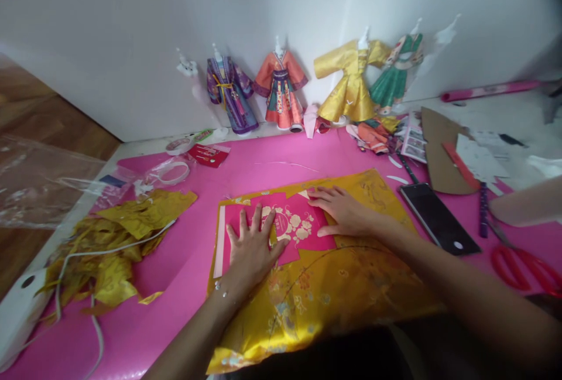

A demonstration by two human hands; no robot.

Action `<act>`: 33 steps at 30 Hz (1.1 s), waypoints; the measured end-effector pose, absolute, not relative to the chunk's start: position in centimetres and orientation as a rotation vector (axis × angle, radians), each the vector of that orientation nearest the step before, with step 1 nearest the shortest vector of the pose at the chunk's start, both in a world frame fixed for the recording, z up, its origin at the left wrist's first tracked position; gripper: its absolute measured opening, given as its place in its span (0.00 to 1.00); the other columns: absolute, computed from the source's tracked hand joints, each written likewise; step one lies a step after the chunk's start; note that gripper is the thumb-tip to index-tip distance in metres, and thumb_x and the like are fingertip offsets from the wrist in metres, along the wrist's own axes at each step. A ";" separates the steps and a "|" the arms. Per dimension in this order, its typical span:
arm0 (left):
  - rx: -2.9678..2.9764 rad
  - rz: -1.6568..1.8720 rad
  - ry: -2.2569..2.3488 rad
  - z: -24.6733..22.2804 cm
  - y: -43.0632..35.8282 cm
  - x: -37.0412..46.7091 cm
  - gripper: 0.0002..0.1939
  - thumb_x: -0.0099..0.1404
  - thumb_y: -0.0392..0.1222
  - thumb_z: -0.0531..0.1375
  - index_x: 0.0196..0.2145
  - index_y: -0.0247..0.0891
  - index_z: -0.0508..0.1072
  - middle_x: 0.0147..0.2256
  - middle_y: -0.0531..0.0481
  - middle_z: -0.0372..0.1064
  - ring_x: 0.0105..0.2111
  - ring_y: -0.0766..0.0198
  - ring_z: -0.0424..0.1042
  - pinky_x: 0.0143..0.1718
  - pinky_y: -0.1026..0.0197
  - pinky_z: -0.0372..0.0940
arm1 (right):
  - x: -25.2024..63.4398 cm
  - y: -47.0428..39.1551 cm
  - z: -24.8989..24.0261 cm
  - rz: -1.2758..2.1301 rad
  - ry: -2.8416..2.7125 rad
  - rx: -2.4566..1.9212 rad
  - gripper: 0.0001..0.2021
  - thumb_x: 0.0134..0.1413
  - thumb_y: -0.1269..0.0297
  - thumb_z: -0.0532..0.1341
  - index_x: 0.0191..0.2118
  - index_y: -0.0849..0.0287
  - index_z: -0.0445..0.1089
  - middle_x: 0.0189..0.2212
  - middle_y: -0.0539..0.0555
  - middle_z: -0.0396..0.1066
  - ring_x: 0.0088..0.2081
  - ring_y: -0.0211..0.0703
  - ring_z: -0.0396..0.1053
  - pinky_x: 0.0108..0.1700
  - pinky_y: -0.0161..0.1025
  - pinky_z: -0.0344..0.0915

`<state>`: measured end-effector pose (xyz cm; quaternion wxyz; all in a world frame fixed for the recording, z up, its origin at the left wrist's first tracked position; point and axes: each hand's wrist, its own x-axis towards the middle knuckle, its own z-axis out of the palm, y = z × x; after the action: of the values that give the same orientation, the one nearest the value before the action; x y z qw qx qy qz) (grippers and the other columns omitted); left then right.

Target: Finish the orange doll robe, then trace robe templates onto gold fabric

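A bright pink paper piece (302, 230) with a pale gold flower print lies flat on golden-yellow patterned fabric (342, 286). Spread flat over its left part is my left hand (252, 245), fingers apart and pointing away from me. My right hand (345, 213) rests on the paper's right end with its fingers stretched out, thumb apart from them. Neither hand is wrapped around anything. A pale strip (219, 239) runs along the paper's left edge. The fabric's near side drapes over the table's front edge.
Yellow fabric scraps (118, 245) and a white cable (118, 247) lie left. Small dressed figures (281, 93) stand along the wall. To the right are a black phone (439, 219), red-handled scissors (522, 269) and brown cardboard (445, 151). A pink mat (175, 310) covers the table.
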<state>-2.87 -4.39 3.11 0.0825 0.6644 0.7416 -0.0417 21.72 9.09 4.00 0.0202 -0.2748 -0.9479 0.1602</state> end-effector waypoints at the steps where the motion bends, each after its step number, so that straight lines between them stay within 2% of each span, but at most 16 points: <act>1: 1.990 -0.115 2.216 3.0 -4.4 -2.9 0.38 0.69 0.66 0.48 0.71 0.49 0.49 0.73 0.48 0.35 0.69 0.28 0.33 0.63 0.21 0.37 | 21.8 9.1 4.0 0.506 -2.940 -0.858 0.39 0.53 0.43 0.67 0.65 0.59 0.62 0.69 0.62 0.53 0.68 0.63 0.51 0.66 0.63 0.49; 13: 1.927 -0.075 2.131 4.6 -3.8 -3.4 0.40 0.68 0.69 0.46 0.71 0.49 0.50 0.73 0.46 0.36 0.69 0.28 0.35 0.62 0.21 0.39 | 21.9 9.0 3.9 0.640 -2.888 -0.857 0.38 0.54 0.45 0.66 0.66 0.59 0.61 0.70 0.63 0.50 0.70 0.62 0.46 0.67 0.64 0.46; 19: 1.862 -0.093 2.040 5.7 -3.8 -4.1 0.37 0.71 0.63 0.45 0.72 0.47 0.45 0.73 0.46 0.32 0.70 0.31 0.31 0.62 0.22 0.39 | 21.9 9.0 4.2 0.662 -2.869 -0.871 0.39 0.52 0.45 0.67 0.65 0.62 0.61 0.70 0.64 0.49 0.70 0.61 0.46 0.67 0.63 0.46; 24: 1.899 -0.123 1.835 7.2 -3.7 -6.0 0.41 0.67 0.59 0.55 0.71 0.46 0.46 0.73 0.41 0.30 0.70 0.34 0.32 0.63 0.28 0.47 | 22.1 9.0 3.8 0.676 -2.851 -0.851 0.38 0.52 0.45 0.67 0.65 0.58 0.61 0.70 0.62 0.50 0.70 0.62 0.47 0.67 0.65 0.47; 26: 1.946 -0.147 1.774 7.7 -3.6 -6.4 0.41 0.65 0.54 0.60 0.70 0.46 0.51 0.72 0.39 0.33 0.70 0.35 0.35 0.63 0.31 0.51 | 22.2 9.0 3.6 0.669 -2.839 -0.849 0.37 0.52 0.45 0.67 0.65 0.56 0.62 0.70 0.61 0.50 0.70 0.62 0.47 0.66 0.66 0.47; 29: 2.035 -0.139 1.763 8.3 -3.4 -6.5 0.40 0.61 0.47 0.65 0.67 0.46 0.56 0.71 0.37 0.42 0.69 0.39 0.45 0.63 0.37 0.54 | 22.2 8.9 3.5 0.674 -2.837 -0.873 0.37 0.53 0.46 0.67 0.64 0.57 0.62 0.70 0.61 0.51 0.69 0.63 0.47 0.66 0.66 0.47; 33: 2.164 -0.256 1.783 8.9 -2.8 -6.1 0.40 0.58 0.48 0.70 0.64 0.41 0.60 0.66 0.33 0.54 0.64 0.40 0.57 0.60 0.41 0.60 | 22.1 8.7 3.3 0.701 -2.815 -0.869 0.36 0.52 0.45 0.66 0.63 0.56 0.64 0.69 0.61 0.52 0.69 0.65 0.48 0.66 0.67 0.48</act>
<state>-6.09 -2.83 8.95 0.1624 0.7584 0.6248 -0.0898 22.07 8.71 3.25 0.0568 -0.2864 -0.9281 0.2310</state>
